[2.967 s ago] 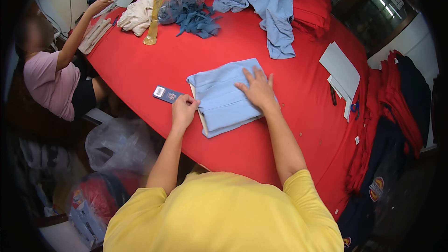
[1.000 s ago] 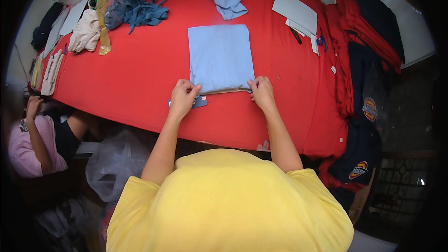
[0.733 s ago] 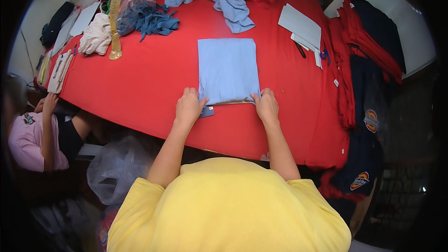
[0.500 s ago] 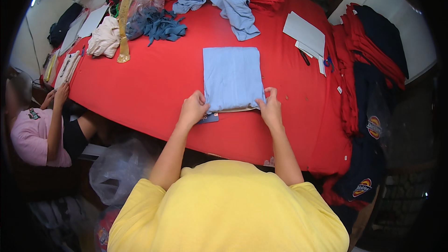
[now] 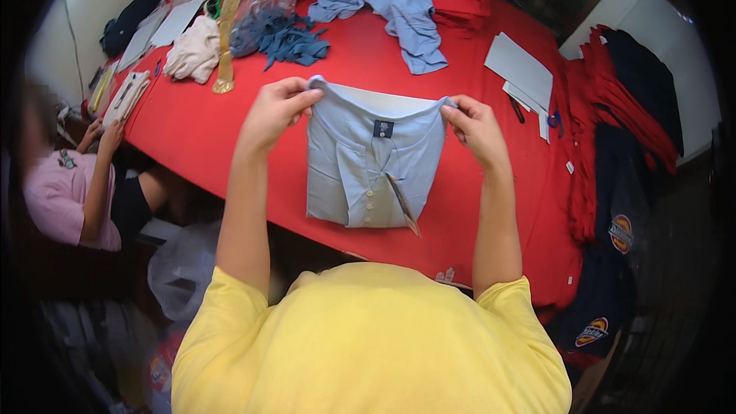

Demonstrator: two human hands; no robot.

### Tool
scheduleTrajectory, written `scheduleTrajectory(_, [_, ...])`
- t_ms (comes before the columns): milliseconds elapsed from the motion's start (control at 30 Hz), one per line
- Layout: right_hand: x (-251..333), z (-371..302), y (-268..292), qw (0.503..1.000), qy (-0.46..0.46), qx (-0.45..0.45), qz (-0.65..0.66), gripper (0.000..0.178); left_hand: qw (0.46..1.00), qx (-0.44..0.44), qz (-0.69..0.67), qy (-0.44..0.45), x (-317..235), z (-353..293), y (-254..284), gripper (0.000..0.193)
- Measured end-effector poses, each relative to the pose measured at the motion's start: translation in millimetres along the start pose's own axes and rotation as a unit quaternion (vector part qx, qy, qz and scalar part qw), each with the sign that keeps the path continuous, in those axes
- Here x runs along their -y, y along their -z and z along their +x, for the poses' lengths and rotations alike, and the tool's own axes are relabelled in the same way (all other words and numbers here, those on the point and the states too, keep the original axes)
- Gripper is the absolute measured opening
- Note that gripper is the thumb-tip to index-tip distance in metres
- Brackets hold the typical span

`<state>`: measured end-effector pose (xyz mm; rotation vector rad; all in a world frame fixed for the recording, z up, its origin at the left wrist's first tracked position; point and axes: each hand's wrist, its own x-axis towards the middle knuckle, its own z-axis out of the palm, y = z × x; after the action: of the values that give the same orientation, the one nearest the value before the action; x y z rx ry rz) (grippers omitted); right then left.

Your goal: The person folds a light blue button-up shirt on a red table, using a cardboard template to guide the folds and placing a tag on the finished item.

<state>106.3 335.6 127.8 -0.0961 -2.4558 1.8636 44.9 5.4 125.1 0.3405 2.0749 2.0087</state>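
A folded light blue shirt (image 5: 330,176) hangs between my hands above the red-covered table (image 5: 207,126), its buttoned front facing me. At its upper left corner my left hand (image 5: 280,107) pinches the fabric; my right hand (image 5: 477,126) pinches the upper right corner. Inside the neck opening shows a dark label (image 5: 383,129), and several pale buttons run down the placket. A hang tag (image 5: 404,205) dangles on a string over the lower front. Behind the top edge a strip of white board (image 5: 376,100) is visible.
Far side: a loose light blue garment (image 5: 387,4), dark blue fabric scraps (image 5: 295,40), a crumpled cream cloth (image 5: 194,50) and red stacks. Right: white sheets (image 5: 521,65) and piled red and navy garments (image 5: 640,84). At left, a person in pink (image 5: 77,192) handles a folded light cloth.
The shirt, lying back side up on the table, has been turned and raised at its top edge, so its buttoned front now shows. Both hands have moved up and farther apart.
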Motion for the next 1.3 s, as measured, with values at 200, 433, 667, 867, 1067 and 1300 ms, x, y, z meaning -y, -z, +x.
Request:
scheduleTrajectory(200, [-118.3, 62.6, -31.5, 0.999, -0.037, 0.010, -0.007, 0.022, 0.996, -0.059, 0.027, 0.060, 113.7, 68.0, 3.2, 0.013])
scheduleTrajectory(433, [-141.3, 55.6, -47.8, 0.960, 0.094, -0.092, -0.246, 0.028, 0.993, -0.081, 0.004, 0.081, 138.4, 79.5, -12.4, 0.030])
scheduleTrajectory(667, [-56.6, -16.6, -132.5, 0.876, 0.227, 0.106, -0.412, 0.027, 0.993, -0.063, -0.017, 0.096, 159.8, 86.2, -6.2, 0.027])
scheduleTrajectory(867, [-58.8, -21.4, -147.7, 0.861, 0.225, 0.128, -0.437, 0.032, 0.991, -0.093, 0.044, 0.089, 170.2, 90.4, -3.5, 0.023])
scheduleTrajectory(1067, [-49.7, -16.9, -128.0, 0.900, 0.210, 0.095, -0.371, 0.023, 0.980, -0.109, 0.165, 0.030, 176.8, 101.8, -6.9, 0.027])
scheduleTrajectory(1300, [-76.1, -9.5, -81.5, 0.991, -0.064, 0.094, -0.073, 0.019, 0.986, -0.109, 0.071, 0.104, 164.0, 97.2, -15.5, 0.025])
